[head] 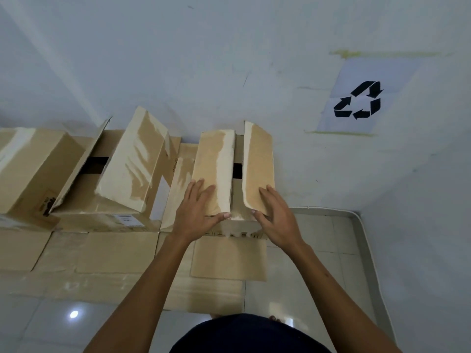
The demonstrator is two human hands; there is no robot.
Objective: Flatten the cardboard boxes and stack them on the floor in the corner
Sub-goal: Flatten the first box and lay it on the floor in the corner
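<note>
— How many boxes?
— Three brown cardboard ones stand along the wall: the left box, the middle box and the right box. Flat cardboard sheets lie under them on the glossy tiled floor.
— The hands?
— Left hand and right hand lie flat, fingers straight, one on each of the right box's two raised, tape-streaked flaps.

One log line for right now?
box: upright, not yet flattened | left hand: rests on left flap | right hand: rests on right flap
</note>
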